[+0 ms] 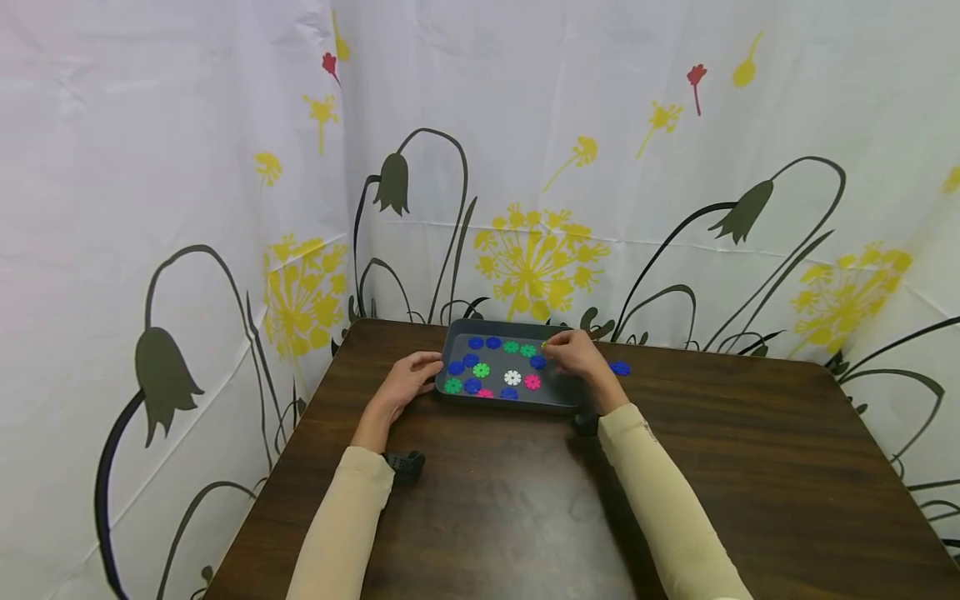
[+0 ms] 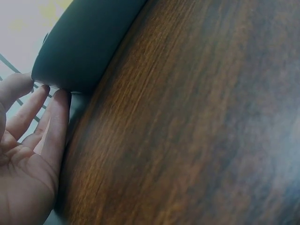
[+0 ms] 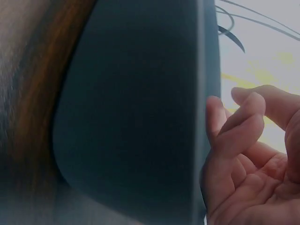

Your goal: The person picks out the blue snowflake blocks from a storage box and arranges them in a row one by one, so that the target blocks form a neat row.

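Note:
A dark grey tray [image 1: 551,392] stands near the table's far edge with several notched plastic discs in it, blue, green, pink and white, such as the white disc [image 1: 512,377]. My left hand [image 1: 406,382] is at the tray's left end, its fairly straight fingers against the end wall and its thumb near the rim; the left wrist view shows these fingertips [image 2: 58,96] up close. Over the tray's right end, my right hand [image 1: 574,353] pinches a small yellow notched disc [image 1: 544,344], mostly hidden by the fingers. In the right wrist view, thumb and forefinger come together beside the tray wall [image 3: 136,112].
One or more blue discs [image 1: 620,367] lie on the dark wooden table [image 1: 712,433], right of the tray. A white curtain [image 1: 637,75] with printed flowers hangs close behind the table and along its left side.

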`<action>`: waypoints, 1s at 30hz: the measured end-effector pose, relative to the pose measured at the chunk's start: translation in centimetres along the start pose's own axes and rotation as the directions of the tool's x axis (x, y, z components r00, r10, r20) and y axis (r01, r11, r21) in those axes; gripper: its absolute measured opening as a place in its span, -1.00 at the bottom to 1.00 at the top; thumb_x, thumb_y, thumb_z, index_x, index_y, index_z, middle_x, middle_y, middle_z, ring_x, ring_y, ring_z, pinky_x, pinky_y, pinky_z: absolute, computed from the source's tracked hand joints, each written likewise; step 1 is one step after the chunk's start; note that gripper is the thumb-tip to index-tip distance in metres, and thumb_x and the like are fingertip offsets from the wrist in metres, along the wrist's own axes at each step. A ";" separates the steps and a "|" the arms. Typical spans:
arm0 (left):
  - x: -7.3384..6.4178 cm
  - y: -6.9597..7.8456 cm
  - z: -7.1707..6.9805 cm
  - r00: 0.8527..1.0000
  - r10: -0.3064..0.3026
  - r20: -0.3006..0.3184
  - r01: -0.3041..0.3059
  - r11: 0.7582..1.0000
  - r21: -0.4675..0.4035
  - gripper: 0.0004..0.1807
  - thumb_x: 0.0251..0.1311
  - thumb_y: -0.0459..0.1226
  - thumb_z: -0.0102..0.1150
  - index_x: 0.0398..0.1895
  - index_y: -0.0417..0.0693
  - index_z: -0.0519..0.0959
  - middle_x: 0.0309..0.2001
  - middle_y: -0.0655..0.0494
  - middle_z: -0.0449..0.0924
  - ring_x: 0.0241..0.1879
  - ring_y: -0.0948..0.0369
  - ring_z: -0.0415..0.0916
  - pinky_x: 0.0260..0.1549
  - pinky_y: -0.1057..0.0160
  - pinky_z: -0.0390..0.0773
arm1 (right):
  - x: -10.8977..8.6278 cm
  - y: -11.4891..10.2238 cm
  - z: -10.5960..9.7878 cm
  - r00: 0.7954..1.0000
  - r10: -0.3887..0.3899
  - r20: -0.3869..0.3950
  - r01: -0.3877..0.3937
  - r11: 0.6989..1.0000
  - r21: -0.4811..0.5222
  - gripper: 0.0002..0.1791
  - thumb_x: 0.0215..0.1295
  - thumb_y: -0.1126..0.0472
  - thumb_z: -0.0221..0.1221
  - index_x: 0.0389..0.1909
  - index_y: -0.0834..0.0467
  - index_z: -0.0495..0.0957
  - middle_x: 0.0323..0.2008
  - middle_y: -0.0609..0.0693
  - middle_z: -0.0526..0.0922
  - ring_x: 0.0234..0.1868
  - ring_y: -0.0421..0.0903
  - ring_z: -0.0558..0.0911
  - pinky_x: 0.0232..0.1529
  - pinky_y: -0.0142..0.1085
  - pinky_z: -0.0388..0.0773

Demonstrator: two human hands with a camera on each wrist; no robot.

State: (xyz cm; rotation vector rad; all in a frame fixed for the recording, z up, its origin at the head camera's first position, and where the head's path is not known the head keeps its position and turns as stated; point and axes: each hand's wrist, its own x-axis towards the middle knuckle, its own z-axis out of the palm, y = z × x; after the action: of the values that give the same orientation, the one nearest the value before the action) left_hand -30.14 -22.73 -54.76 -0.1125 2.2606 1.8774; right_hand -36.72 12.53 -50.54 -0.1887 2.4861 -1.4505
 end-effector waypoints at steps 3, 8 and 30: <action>0.1 0.1 0.0 1.000 -0.008 -0.003 0.008 1.000 -0.005 -0.48 0.65 -0.11 0.13 0.52 -0.14 0.45 0.48 -0.22 0.49 0.47 -0.10 0.47 0.48 -0.16 0.47 | 0.3 -0.2 0.5 1.000 0.011 0.010 -0.011 1.000 -0.009 -0.64 0.57 0.18 0.21 0.14 0.39 0.70 -0.29 0.09 0.76 -0.63 -0.23 0.53 -0.51 -0.36 0.57; 0.1 0.2 -0.1 1.000 -0.011 -0.007 0.010 1.000 -0.010 -0.48 0.64 -0.13 0.14 0.52 -0.14 0.46 0.47 -0.22 0.49 0.46 -0.10 0.47 0.48 -0.15 0.48 | 0.5 -0.6 1.2 0.998 0.061 -0.007 -0.061 0.991 -0.118 -0.61 0.57 0.16 0.19 0.18 0.38 0.64 -0.37 0.07 0.74 -0.62 -0.23 0.56 -0.53 -0.41 0.57; 0.0 0.0 -0.1 1.000 -0.010 0.004 0.010 1.000 -0.026 -0.46 0.63 -0.12 0.17 0.53 -0.15 0.45 0.51 -0.23 0.44 0.52 -0.11 0.41 0.49 -0.15 0.46 | 0.2 -1.1 2.2 0.995 0.099 -0.010 -0.096 0.925 -0.368 -0.59 0.44 0.17 0.37 0.19 0.27 0.63 -0.26 0.14 0.76 -0.53 -0.17 0.61 -0.46 -0.38 0.61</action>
State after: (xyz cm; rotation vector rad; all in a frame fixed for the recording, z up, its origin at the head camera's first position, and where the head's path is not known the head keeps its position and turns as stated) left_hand -30.19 -22.80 -54.72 -0.1237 2.2301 1.9008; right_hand -36.34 10.05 -50.68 -0.1370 2.6966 -0.9302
